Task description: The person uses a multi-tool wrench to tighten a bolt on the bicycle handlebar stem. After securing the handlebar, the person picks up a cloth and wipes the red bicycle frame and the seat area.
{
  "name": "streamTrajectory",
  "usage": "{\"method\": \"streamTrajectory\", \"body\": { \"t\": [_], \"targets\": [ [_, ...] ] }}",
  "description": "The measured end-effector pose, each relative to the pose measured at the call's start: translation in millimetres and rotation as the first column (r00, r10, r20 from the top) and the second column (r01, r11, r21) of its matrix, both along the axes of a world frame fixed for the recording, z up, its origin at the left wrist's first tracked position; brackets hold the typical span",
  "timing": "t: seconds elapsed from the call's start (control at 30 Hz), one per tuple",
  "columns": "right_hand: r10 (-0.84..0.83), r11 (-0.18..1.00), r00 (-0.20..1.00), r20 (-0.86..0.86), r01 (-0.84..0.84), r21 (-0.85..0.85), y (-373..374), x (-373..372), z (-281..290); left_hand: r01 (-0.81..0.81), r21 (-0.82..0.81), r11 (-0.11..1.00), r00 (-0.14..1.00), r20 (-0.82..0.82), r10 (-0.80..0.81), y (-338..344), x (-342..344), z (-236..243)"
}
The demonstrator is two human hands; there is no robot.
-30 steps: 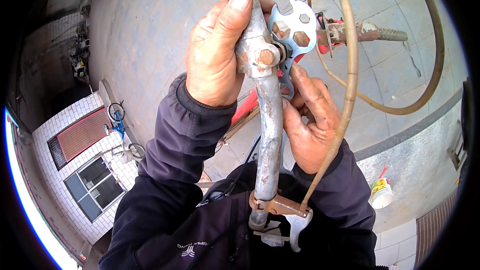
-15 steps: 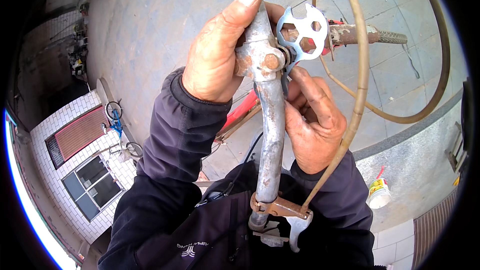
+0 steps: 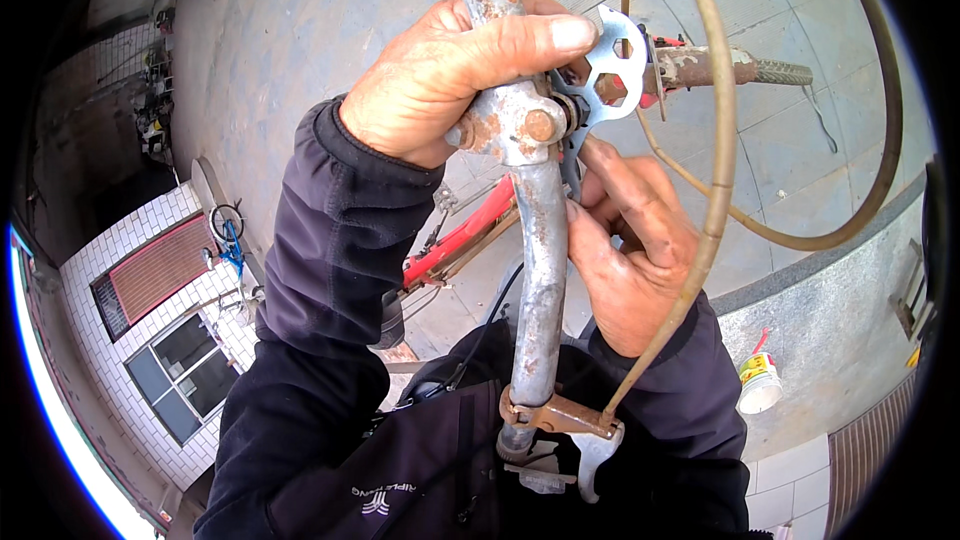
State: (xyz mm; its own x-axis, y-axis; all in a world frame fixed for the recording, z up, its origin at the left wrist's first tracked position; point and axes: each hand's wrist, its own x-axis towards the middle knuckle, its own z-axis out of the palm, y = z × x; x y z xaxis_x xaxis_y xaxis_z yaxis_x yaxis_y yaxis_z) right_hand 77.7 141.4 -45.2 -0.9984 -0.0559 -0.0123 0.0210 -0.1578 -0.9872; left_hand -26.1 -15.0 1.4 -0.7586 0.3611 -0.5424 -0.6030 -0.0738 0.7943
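Note:
My left hand (image 3: pixel 425 80) grips the rusty silver handlebar (image 3: pixel 540 250) above its bolted clamp (image 3: pixel 500 125), thumb across the tube toward a silver multi-hole wrench (image 3: pixel 630 70). The wrench sits upright beside the clamp's bolt. My right hand (image 3: pixel 640 240) is closed, thumb and forefinger pinching the wrench's lower end, which is partly hidden behind the tube. A corroded brake lever (image 3: pixel 590 455) on the bar's lower end hangs against my dark jacket, its brownish cable housing (image 3: pixel 715 190) looping up past my right hand.
A red bicycle frame (image 3: pixel 465 230) lies beneath the bar; a rusty tube (image 3: pixel 710 68) and tyre extend right. A blue bicycle (image 3: pixel 228 245) stands by a tiled wall (image 3: pixel 130 260). A white bucket (image 3: pixel 760 395) is at lower right, beside a low concrete edge (image 3: pixel 830 320).
My left hand has shifted down-left, its thumb swinging from along the bar to across it toward the wrench. My right hand and the wrench's upper part have moved slightly rightward.

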Motion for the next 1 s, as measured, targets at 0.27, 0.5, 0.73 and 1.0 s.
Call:
{"method": "streamTrajectory", "body": {
  "t": [0.27, 0.5, 0.73, 1.0],
  "targets": [
    [-0.006, 1.000, 0.998, -0.055, 0.005, -0.025, -3, -4, -16, 0.001, 0.049, 0.999, 0.998, -0.056, 0.001, 2, 0, -5],
    [0.021, 1.000, 0.999, -0.024, -0.021, -0.011, 0, 1, 2, -0.023, 0.095, 0.995, 0.987, -0.155, 0.038, -3, 5, -15],
    [0.025, 0.993, 0.998, 0.056, -0.019, -0.117, -1, 4, -4, -0.049, 0.091, 0.995, 0.986, -0.154, 0.062, -4, 11, -7],
    [-0.007, 0.981, 0.992, 0.128, 0.032, -0.191, -17, 5, -9, -0.029, 0.037, 0.999, 0.986, -0.164, 0.035, -9, 9, -5]
  ]
}}
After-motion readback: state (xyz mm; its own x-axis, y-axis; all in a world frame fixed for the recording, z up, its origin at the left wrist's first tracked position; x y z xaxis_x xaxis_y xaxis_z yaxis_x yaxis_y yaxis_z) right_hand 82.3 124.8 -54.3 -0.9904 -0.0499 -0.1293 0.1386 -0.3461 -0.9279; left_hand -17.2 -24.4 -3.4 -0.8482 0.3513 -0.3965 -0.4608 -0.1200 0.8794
